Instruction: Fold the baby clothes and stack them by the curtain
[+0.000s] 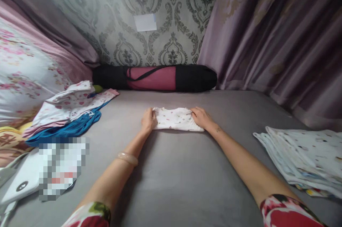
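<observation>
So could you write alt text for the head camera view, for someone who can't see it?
Two hands hold a small folded white patterned cloth by its sides on a grey bed surface. Clothes lie to the left, a stack of cloths to the right.

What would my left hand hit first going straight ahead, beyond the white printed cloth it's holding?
Your left hand would probably meet the black-and-pink carry bag, though depth is unclear.

head view | worn on head | faces forward and down | within arm's reach
</observation>
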The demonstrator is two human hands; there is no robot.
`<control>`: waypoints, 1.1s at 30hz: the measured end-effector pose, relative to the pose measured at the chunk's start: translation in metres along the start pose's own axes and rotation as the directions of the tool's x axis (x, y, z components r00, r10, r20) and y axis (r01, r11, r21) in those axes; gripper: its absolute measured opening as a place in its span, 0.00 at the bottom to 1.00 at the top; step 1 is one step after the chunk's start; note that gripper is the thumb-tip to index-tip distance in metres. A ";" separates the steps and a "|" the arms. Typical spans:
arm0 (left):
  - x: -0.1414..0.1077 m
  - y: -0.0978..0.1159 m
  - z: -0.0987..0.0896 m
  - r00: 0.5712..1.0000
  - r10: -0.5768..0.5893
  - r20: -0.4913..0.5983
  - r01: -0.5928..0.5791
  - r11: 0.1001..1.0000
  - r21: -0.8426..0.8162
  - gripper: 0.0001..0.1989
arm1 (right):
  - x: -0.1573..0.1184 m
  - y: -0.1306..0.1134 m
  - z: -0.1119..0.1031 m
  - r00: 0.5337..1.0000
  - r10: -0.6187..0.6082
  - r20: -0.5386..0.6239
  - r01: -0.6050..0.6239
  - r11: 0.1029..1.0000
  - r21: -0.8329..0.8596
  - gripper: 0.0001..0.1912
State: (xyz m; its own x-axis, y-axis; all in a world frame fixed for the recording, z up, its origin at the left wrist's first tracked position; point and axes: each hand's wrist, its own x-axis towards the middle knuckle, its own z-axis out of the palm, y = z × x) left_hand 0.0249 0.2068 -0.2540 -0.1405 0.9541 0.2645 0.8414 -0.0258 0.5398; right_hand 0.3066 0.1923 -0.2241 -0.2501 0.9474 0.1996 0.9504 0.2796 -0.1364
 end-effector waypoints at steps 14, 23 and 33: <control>0.006 -0.004 -0.002 0.995 -0.100 0.028 0.099 0.995 0.021 0.11 | 0.000 0.003 0.013 0.920 0.391 -0.036 -0.376 0.903 0.206 0.21; -0.002 0.006 -0.007 0.990 -0.127 0.055 0.116 0.978 0.176 0.12 | -0.013 -0.022 0.002 0.854 0.519 0.021 -0.518 0.854 -0.049 0.20; -0.006 0.008 -0.009 0.992 -0.107 0.069 0.101 0.991 0.093 0.10 | 0.035 -0.059 -0.003 0.995 0.074 0.064 -0.075 0.997 0.001 0.23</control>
State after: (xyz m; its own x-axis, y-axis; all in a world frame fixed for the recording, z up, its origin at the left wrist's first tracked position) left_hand 0.0276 0.1983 -0.2447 -0.1934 0.9697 0.1493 0.8678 0.0981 0.4871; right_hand 0.2419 0.2083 -0.2060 -0.1900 0.9736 0.1267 0.9662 0.2084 -0.1520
